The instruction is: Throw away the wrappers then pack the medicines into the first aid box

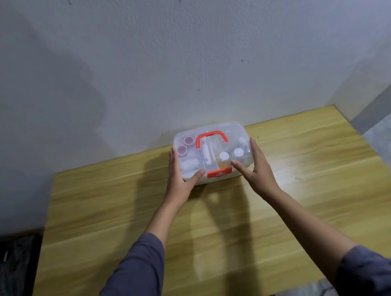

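Note:
A clear plastic first aid box (232, 131) with a red handle (211, 138) and a red front latch (219, 173) stands at the far edge of the wooden table, against the wall. Its lid is down. Through the lid I see two pink-capped jars (185, 145), white bottles (238, 152), a yellow bottle (223, 162) and white rolls. My left hand (182, 172) grips the box's left side, thumb on the front edge. My right hand (256, 166) presses its right side, thumb by the latch.
The wooden table (218, 227) stretches toward me from the white wall. A dark bin with a black liner (11, 271) sits on the floor to the left. Grey floor shows at the right.

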Motion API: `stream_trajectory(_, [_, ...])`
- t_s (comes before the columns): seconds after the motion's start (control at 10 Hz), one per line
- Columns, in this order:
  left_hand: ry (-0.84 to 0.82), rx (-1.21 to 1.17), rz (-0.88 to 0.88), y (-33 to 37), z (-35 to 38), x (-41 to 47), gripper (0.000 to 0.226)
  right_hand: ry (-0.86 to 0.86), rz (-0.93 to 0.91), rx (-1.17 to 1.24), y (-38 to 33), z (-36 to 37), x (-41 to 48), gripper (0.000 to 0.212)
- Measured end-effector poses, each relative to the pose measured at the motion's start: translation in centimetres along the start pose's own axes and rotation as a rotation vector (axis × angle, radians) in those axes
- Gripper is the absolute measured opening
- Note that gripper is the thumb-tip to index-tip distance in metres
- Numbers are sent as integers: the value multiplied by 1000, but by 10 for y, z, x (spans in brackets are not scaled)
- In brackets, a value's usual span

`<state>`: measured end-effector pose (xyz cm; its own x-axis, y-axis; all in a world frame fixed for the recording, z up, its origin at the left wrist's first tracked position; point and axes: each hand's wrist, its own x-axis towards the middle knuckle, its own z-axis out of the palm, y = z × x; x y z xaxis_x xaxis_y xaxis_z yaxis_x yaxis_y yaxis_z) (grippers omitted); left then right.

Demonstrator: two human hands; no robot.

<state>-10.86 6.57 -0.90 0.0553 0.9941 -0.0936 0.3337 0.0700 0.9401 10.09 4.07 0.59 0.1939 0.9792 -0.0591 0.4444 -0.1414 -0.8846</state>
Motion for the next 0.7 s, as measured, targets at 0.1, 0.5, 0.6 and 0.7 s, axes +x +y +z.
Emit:
stream_trajectory(0.1, [-15, 8, 10, 2, -1, 10, 102, -2, -5, 0, -3, -1, 12, 85])
stream_trajectory(0.5, [-71, 111, 42, 4, -10, 37, 101, -114, -109, -90, -7, -7, 43, 68])
stream_trajectory(0.6, [-85, 276, 27, 4, -11, 33, 103, -164, -86, -195, -2, -10, 43, 80])
stream_trajectory(0.7, [-92, 432, -32, 9, -16, 18, 98, -234, 31, -333, 0, -16, 40, 92])
